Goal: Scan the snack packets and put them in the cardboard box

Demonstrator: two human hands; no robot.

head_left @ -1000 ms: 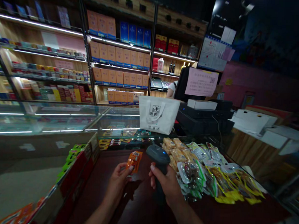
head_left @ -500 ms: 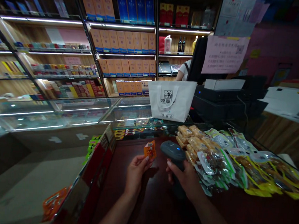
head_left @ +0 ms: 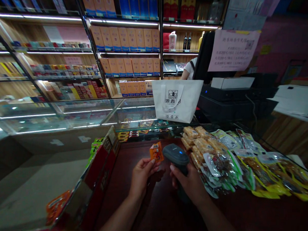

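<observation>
Between the thumb and fingers of my left hand (head_left: 143,174) is a small orange snack packet (head_left: 156,152), held upright above the dark red counter (head_left: 132,151). My right hand (head_left: 188,180) is wrapped round the handle of a dark grey barcode scanner (head_left: 176,154), whose blue light is on. The scanner's head is just right of the packet, apart from it. Much of its handle is hidden by my fingers and shadow. Right of the scanner lie stacked packs of light brown food (head_left: 201,140) and clear vacuum packs with green edges (head_left: 221,168).
A cardboard box (head_left: 93,187) with orange packets (head_left: 57,206) inside stands at left. A white tote bag (head_left: 177,101) stands on the glass case behind. Yellow-edged food packs (head_left: 270,173) lie at right. Beyond the bag, a person (head_left: 188,69) is partly hidden by a monitor (head_left: 205,56).
The scanner head has shifted slightly left, nearer the packet. The packet has tilted a little in my left hand. The whole view has moved slightly. Both hands keep their hold.
</observation>
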